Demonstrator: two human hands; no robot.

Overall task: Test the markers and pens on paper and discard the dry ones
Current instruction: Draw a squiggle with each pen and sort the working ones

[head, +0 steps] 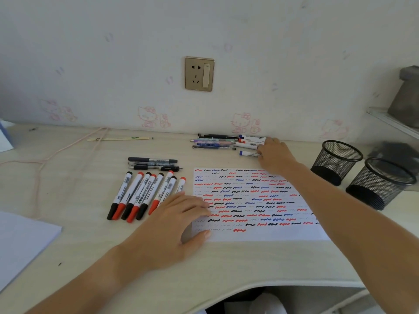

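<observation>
A white paper sheet (260, 234) covered in red, black and blue squiggles lies on the desk. My left hand (179, 220) rests flat on its left edge, fingers straight. My right hand (275, 154) reaches to the back of the desk, its fingers stretched over the right ends of a pile of pens and markers (217, 141). Its thumb touches a lone blue-capped marker (248, 153). Left of the sheet lies a row of red and black markers (140, 196), with three dark pens (154, 164) above them.
Two black mesh pen cups (335, 159) (383, 182) stand at the right. A paper stack (20, 243) lies at the left edge. A ruler (118, 138) and a pink cord (56, 152) lie near the wall, which has a socket (199, 74).
</observation>
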